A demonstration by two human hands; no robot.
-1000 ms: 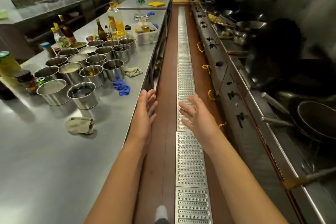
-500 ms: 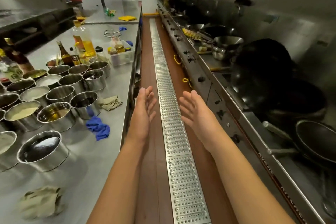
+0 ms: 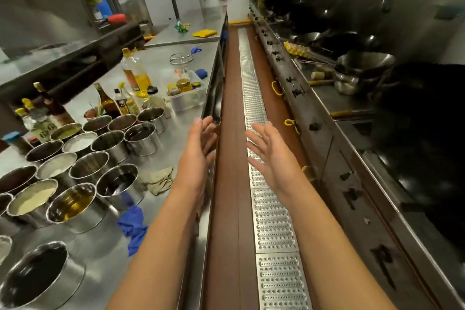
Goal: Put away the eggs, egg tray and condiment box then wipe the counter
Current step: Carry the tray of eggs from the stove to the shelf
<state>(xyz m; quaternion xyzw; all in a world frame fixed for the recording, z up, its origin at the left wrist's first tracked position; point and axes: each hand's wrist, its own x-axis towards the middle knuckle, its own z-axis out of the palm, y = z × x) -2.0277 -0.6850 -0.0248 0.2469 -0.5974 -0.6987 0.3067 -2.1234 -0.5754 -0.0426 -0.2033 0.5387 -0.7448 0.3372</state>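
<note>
Both bare forearms reached forward over the aisle, and each hand held nothing: the left hand (image 3: 200,145) hung just above the counter's right edge with its fingers straight and loosely spread, while the right hand (image 3: 270,151) floated over the perforated metal floor grate (image 3: 273,221), palm turned inward, fingers wide. On the steel counter (image 3: 100,246) to the left, nearest the camera, stood a cluster of round steel pots (image 3: 75,199) filled with dark, pale and oily liquids. A crumpled blue cloth (image 3: 133,224) lay just right of the near pots, and a greyish rag (image 3: 158,180) lay a little farther along, beside the pots. Beyond the pots stood several sauce and oil bottles (image 3: 134,75). Just right of them, near the counter's edge, sat the clear condiment box (image 3: 187,94), packed with small jars and well ahead of the left hand. Farther still lay a wire ring stand (image 3: 181,58) and a yellow cloth (image 3: 204,33). Across the aisle on the right ran a range with dark woks (image 3: 347,41). I could not make out any eggs or an egg tray.
</note>
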